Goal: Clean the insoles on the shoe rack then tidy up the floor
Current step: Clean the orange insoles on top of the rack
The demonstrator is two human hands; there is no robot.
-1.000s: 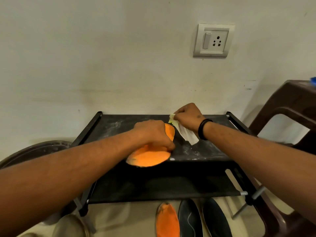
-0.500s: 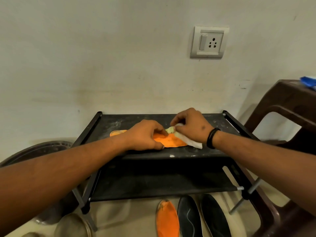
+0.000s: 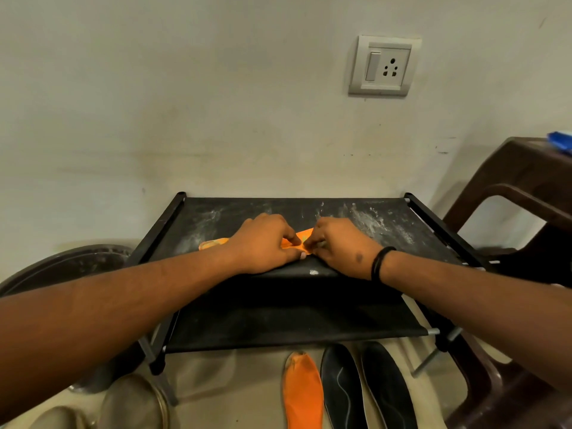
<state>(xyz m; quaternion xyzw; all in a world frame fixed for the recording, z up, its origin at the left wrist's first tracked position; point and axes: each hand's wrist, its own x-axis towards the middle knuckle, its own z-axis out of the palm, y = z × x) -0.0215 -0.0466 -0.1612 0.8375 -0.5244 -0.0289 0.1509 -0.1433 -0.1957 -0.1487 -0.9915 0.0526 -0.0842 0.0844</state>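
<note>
While both hands meet over the middle of the shoe rack [image 3: 387, 224], an orange insole [image 3: 213, 243] lies flat on its dusty black top shelf, mostly hidden beneath them. The left hand [image 3: 263, 244] lies on top of the insole with its fingers [image 3: 291, 239] curled down and pressing the orange surface; one end of the insole sticks out from under the wrist side of that hand, and a small orange patch shows in the gap just ahead of the fingertips. The right hand [image 3: 337, 246], with a black band [image 3: 380, 262] on its wrist, comes in from the other side, its fingers bent and tips touching the same orange patch, so the two sets of fingertips almost touch each other. Something pale and greenish shows at the right fingertips, but it is too small and covered to tell what it is, and I cannot tell whether the right fingers grip it or only press. White powdery smears mark the shelf beyond and to the right of the right hand. Nearer the person than either hand, on the floor [image 3: 235, 394] below the rack's lower shelf, lie a second orange insole [image 3: 303, 394] and, just beside it, two black insoles [image 3: 362, 388]. A wall socket [image 3: 383, 65] sits high above the hands, and a brown plastic chair [image 3: 513, 193] stands well off to the right.
</note>
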